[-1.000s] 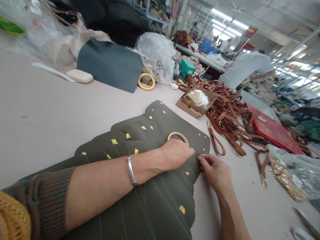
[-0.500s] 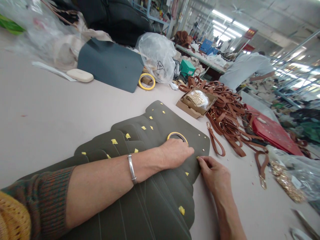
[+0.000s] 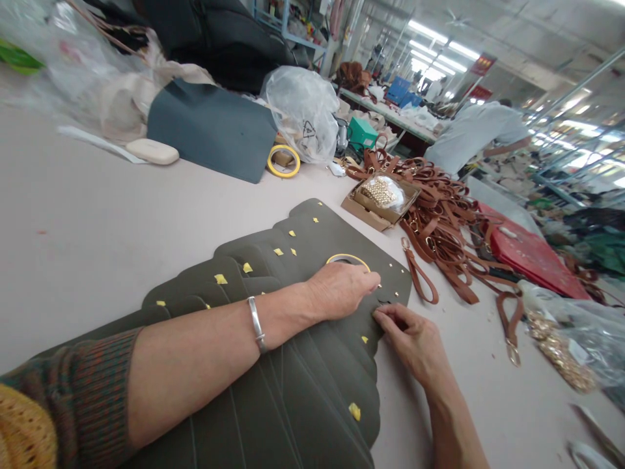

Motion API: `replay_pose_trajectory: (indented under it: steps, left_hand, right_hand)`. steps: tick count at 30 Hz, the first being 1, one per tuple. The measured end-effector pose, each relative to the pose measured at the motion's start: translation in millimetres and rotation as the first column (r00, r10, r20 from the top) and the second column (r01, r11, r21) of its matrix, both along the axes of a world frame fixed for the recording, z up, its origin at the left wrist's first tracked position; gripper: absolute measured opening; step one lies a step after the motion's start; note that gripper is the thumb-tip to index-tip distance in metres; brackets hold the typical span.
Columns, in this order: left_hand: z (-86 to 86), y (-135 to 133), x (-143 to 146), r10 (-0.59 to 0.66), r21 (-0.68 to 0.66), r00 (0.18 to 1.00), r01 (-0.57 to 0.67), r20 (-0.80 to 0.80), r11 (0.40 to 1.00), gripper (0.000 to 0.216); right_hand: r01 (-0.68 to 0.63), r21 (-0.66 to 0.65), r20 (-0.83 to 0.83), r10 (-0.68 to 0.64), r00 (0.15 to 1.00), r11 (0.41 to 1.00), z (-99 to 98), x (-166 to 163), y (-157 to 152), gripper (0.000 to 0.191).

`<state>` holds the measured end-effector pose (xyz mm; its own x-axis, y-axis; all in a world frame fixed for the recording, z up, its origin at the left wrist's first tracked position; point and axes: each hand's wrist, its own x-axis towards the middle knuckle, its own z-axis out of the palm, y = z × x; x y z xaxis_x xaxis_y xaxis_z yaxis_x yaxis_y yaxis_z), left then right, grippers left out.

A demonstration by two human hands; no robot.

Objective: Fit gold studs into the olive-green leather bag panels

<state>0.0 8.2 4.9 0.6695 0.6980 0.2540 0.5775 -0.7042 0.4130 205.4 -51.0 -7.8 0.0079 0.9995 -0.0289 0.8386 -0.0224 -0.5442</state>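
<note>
Overlapping dark olive panels [image 3: 312,397] with scalloped edges lie fanned out in front of me. Small yellow tape pieces [image 3: 355,412] dot them, and tiny metal-coloured studs [image 3: 397,294] show at the far right corner. My left hand [image 3: 336,290] reaches across the panels, its fingers closed on a roll of yellow tape [image 3: 349,256]; the hand covers the roll's near side. Just right of it, my right hand [image 3: 410,335] pinches thumb and forefinger at the panels' right edge. A small bit of yellow tape is at those fingertips, mostly hidden.
Brown leather straps [image 3: 439,228] are heaped at the right beside an open cardboard box [image 3: 374,212] with gold chain. Behind lie a second yellow tape roll [image 3: 284,172], a dark blue-grey sheet [image 3: 209,133] and a plastic bag [image 3: 303,114]. A person in pale clothing [image 3: 469,137] bends over farther back.
My right hand has moved slightly left, onto the panels' edge and closer to my left hand. My left hand stays closed on the tape roll. The whole view has shifted a little.
</note>
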Motion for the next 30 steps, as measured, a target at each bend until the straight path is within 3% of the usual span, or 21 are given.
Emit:
replay_pose_trajectory:
  steps: [4,11,17,20,22,26,30]
  left_hand:
    - [-0.1,-0.7,0.9,0.003,-0.001,1.000,-0.003,0.007,1.000,0.011]
    - [0.4,-1.1,1.1,-0.017,0.018,0.999,0.016,0.034,1.000,0.011]
    - [1.9,-0.5,2.8,-0.040,0.029,0.990,0.037,0.138,0.999,0.015]
    - [4.0,-1.2,2.8,-0.049,0.035,0.984,0.043,0.172,0.998,0.019]
    - [5.5,-2.3,2.5,-0.056,0.029,0.983,0.051,0.176,0.998,0.029]
    - [7.6,-4.5,2.4,-0.052,0.008,0.988,0.052,0.148,0.999,0.040]
    - [7.2,-5.3,4.2,-0.041,-0.001,0.991,0.041,0.130,0.999,0.043]
  right_hand:
    - [0.055,-0.022,-0.089,-0.057,0.994,0.998,-4.2,3.3,-2.1,0.040]
    - [0.013,0.090,0.093,-0.022,0.995,0.996,-0.9,-11.4,-4.2,0.029]
    - [-0.008,-0.055,0.103,0.013,0.995,0.998,5.3,-15.2,4.3,0.025]
    - [0.068,-0.078,0.031,-0.066,0.997,0.995,1.6,-13.3,7.7,0.021]
    - [0.121,-0.064,-0.106,-0.127,0.986,0.991,-1.6,-11.6,8.0,0.024]
    - [0.214,0.140,-0.391,-0.145,0.909,0.967,-4.1,-10.8,3.3,0.033]
    - [0.102,0.367,-0.337,0.030,0.941,0.925,-1.8,-16.4,-1.4,0.027]
